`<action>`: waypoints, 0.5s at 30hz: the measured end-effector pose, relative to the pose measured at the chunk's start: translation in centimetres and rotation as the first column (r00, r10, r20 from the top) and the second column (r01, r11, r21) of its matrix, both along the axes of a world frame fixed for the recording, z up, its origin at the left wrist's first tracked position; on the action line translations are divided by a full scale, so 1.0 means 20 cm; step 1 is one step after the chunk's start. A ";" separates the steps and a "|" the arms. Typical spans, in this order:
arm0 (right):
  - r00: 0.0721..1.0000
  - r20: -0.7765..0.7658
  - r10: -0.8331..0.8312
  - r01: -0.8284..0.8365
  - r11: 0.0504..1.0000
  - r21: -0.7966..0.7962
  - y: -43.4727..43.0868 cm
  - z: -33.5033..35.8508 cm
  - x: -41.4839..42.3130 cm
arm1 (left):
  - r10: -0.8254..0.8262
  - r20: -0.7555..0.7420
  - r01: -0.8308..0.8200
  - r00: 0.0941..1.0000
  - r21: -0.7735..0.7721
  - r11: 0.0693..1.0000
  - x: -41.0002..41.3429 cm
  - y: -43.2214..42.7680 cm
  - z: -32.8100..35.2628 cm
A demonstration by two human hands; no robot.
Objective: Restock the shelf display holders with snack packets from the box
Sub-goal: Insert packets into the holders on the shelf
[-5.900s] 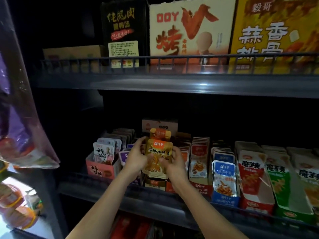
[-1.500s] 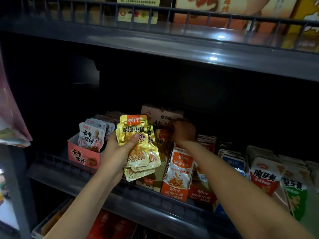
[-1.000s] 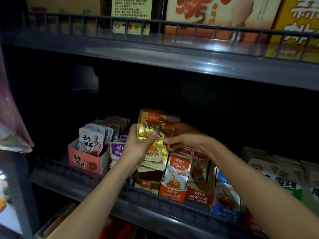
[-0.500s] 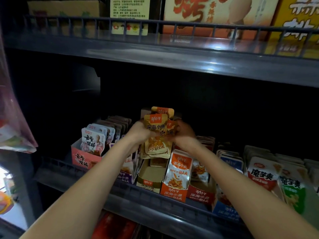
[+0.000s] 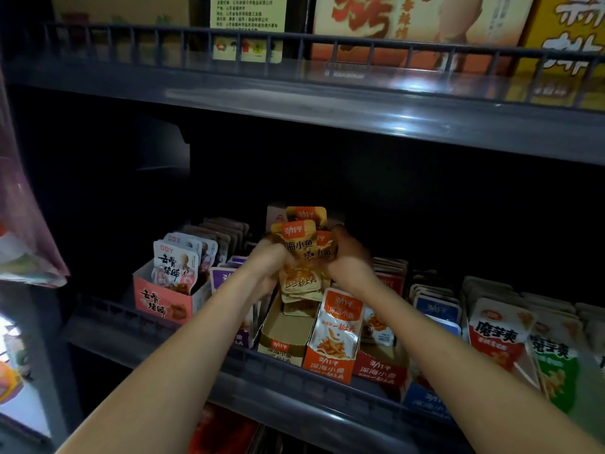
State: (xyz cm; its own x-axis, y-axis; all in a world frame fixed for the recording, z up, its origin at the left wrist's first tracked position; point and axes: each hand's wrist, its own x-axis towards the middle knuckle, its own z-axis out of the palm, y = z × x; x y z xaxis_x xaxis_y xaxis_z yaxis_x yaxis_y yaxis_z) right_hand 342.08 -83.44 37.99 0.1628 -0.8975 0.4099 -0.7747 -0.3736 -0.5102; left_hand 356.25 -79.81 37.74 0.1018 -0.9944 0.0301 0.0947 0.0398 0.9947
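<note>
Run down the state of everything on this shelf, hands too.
Gold packets: bunched, held over the tan holder.
Left hand: gripping the gold packets.
Right hand: gripping the gold packets.
Tan holder: front part bare.
Orange holder: stocked, packet upright in front.
Pink holder: stocked.

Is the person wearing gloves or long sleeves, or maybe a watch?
No. The left hand and the right hand are bare, no gloves. The left forearm and the right forearm show no sleeves, watch or bracelet as far as the picture reaches. It is too dim to tell about rings.
</note>
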 end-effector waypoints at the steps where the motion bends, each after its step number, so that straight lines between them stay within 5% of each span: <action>1: 1.000 0.006 0.006 -0.006 1.000 -0.006 0.00 -0.01 0.01 | 0.004 -0.005 -0.004 1.000 0.001 1.000 0.00 0.00 0.01; 11: 0.999 0.027 0.022 -0.026 0.992 0.126 -0.01 -0.03 0.01 | 0.002 0.141 -0.006 0.990 0.029 1.000 0.00 -0.03 -0.02; 15: 0.999 -0.039 0.005 0.000 0.992 0.128 -0.02 -0.01 -0.01 | 0.000 0.070 0.000 0.998 0.000 1.000 -0.01 -0.02 -0.02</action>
